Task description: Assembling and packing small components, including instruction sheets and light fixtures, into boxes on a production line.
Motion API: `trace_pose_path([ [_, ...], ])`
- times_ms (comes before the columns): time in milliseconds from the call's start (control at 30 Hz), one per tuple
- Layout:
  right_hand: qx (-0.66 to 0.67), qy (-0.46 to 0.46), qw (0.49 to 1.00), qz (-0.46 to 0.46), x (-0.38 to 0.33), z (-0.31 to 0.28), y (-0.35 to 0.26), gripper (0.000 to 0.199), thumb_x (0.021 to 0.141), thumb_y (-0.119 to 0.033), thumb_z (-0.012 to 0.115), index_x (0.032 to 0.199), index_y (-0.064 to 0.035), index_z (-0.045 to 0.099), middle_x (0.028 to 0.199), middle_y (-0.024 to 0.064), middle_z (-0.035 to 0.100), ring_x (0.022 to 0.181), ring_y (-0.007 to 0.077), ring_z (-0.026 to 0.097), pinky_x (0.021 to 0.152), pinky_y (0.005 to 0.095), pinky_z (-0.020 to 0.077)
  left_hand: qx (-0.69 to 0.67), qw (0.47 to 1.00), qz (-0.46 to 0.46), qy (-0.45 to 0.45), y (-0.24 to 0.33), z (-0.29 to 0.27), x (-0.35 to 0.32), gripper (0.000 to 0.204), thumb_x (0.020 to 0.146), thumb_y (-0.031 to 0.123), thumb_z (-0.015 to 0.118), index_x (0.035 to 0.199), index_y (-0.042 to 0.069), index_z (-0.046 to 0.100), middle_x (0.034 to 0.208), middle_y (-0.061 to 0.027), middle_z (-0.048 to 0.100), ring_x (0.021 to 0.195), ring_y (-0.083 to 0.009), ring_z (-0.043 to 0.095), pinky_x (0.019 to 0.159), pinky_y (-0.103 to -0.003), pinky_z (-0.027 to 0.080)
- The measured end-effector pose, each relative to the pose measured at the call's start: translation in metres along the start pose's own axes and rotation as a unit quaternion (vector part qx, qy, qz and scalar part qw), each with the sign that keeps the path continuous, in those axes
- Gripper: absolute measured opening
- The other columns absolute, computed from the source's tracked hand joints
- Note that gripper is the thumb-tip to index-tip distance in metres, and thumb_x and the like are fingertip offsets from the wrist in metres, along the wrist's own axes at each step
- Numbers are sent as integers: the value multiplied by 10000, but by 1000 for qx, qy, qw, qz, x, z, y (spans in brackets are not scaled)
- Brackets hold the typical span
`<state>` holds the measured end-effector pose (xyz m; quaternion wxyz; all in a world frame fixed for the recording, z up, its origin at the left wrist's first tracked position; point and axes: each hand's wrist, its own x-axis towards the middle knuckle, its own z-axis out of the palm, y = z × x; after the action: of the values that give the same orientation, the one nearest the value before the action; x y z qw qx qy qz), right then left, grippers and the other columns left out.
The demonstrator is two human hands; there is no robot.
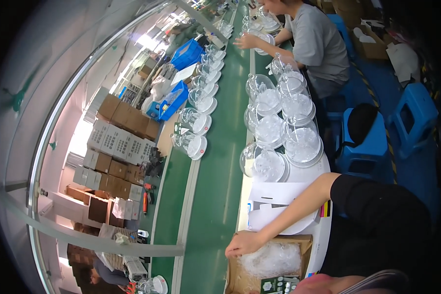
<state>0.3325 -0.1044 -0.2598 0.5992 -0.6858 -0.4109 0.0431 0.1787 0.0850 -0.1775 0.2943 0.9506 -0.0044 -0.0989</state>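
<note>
My right arm, in a black sleeve, reaches in from the right. My right hand [245, 243] is over the conveyor-side rim of an open cardboard box [306, 243], its fingers bent and drawn together. Whatever they may pinch is too small to make out. Inside the box lies a crumpled heap of clear plastic film [272, 260], and dark green printed cards [278, 284] lie by its near side. White paper sheets [284, 193] lie just beyond the box. My left hand does not show. A blurred skin-coloured and pink shape at the bottom edge is unclear.
Several clear domes on white bases [269, 130] crowd the bench beyond the papers. A green conveyor [215, 196] runs alongside, with another row of domes [197, 147] across it. A co-worker in grey [318, 39] sits farther up. Blue stools [362, 142] stand at right.
</note>
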Motion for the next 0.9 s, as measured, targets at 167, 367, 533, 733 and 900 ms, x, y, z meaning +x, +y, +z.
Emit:
trace_pose_path([
  [167,125,-10,989,76,6,-4,-11,357,997,-320,383,954,-62,626,793,42,680,740,181,657,686,317,501,-73,992,-82,62,23,-19,-4,225,960,182,531,1128,37,571,1046,-83,616,915,-190,571,772,-313,477],
  [367,52,130,990,1,8,3,4,307,1020,-241,378,969,-25,591,711,59,627,621,141,614,588,286,504,-279,927,148,205,25,-10,114,179,965,100,484,1017,-58,550,823,-26,576,743,-73,531,632,-228,440],
  [533,179,110,964,161,-2,-3,-5,271,1010,-185,384,1079,8,562,767,79,627,660,154,622,592,297,502,-314,914,138,216,-13,42,139,239,963,90,477,1105,-82,563,905,-85,630,815,-113,579,716,-252,474],
  [733,76,236,969,5,0,9,16,315,984,-133,423,1255,-2,515,923,114,641,824,173,627,701,308,507,-297,926,138,190,-2,29,128,228,959,101,485,1080,-68,580,893,-65,637,775,-98,565,684,-250,467],
  [900,228,202,948,96,7,2,10,273,987,-137,441,1188,-8,573,792,25,622,635,81,584,538,243,488,-281,936,123,173,-24,18,143,148,948,67,539,1034,-42,591,879,-32,613,818,-90,547,731,-237,461],
])
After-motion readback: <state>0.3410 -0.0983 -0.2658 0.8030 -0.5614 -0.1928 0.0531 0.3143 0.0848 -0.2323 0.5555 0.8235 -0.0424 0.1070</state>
